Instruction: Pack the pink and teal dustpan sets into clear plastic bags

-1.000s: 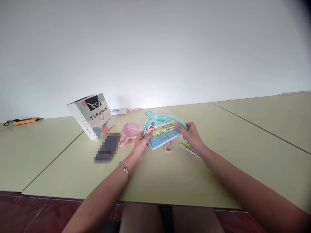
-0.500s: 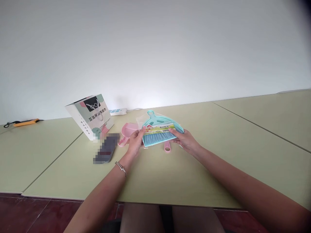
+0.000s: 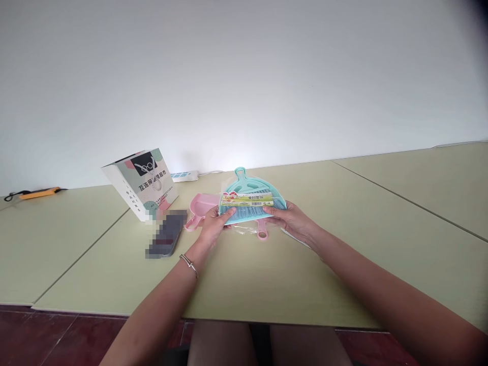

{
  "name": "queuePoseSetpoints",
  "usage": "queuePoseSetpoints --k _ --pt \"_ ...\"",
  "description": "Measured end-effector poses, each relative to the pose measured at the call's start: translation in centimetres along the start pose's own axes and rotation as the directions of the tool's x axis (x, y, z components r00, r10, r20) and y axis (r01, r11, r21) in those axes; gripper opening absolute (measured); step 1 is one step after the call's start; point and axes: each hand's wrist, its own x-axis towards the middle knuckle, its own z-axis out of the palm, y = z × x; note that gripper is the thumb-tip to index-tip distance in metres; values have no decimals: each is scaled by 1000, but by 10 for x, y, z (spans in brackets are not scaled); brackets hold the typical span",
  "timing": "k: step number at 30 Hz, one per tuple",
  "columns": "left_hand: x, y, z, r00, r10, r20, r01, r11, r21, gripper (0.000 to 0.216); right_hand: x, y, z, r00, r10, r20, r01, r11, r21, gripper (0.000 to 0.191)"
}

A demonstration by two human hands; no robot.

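Note:
Both hands hold a small teal dustpan-and-brush set (image 3: 249, 199) in clear wrapping, with a green and yellow label across its blue bristles, a little above the pale green table (image 3: 267, 274). My left hand (image 3: 213, 226) pinches its left edge, thumb on top. My right hand (image 3: 293, 221) grips its right edge, fingers closed under it. The teal handle points away from me. A pink dustpan (image 3: 200, 208) lies just behind my left hand, and a pink handle (image 3: 262, 234) shows beneath the teal set.
A white printed paper bag (image 3: 143, 183) stands at the left, with a dark blurred phone-like item (image 3: 166, 236) in front of it. A white power strip (image 3: 185, 176) lies by the wall. An orange tool (image 3: 36, 193) sits far left. A label card (image 3: 293, 236) lies under my right hand.
The teal set has been tilted flatter and shifted slightly left, its handle now pointing straight away. Both hands kept their grip and moved with it.

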Motion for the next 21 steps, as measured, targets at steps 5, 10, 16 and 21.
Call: queuePoseSetpoints --k 5,10,16,21 --pt "-1 0 -3 994 -32 107 33 999 -3 51 7 9 -5 996 40 -76 -36 998 50 19" --pt "-6 3 -7 954 83 289 -52 992 -113 87 12 12 -9 986 42 -159 -23 993 120 15" --pt "-11 12 -22 817 279 505 -397 907 142 114 13 9 -11 968 87 -234 -35 975 220 8" --pt "-5 4 -20 814 439 381 -555 782 283 64 13 8 -10 983 45 -179 -17 988 154 15"
